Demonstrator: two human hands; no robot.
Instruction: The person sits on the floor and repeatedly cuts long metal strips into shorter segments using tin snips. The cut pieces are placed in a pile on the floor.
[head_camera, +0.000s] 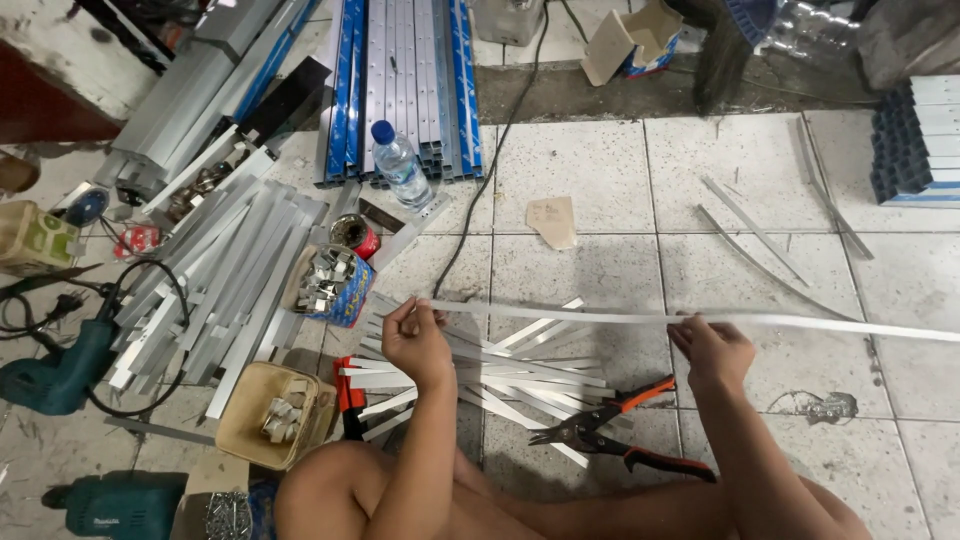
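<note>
Both grips, left hand (415, 340) and right hand (712, 350), apparently pinch long metal strip (600, 316) above tiled floor (590, 190).

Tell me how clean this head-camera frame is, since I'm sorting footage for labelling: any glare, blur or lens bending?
Head view: even, soft light with faint shadows; mild glare on the long metal strip held by the left hand and right hand; sharp focus at centre; wide-angle bending curves the floor tiles toward the edges.
</note>
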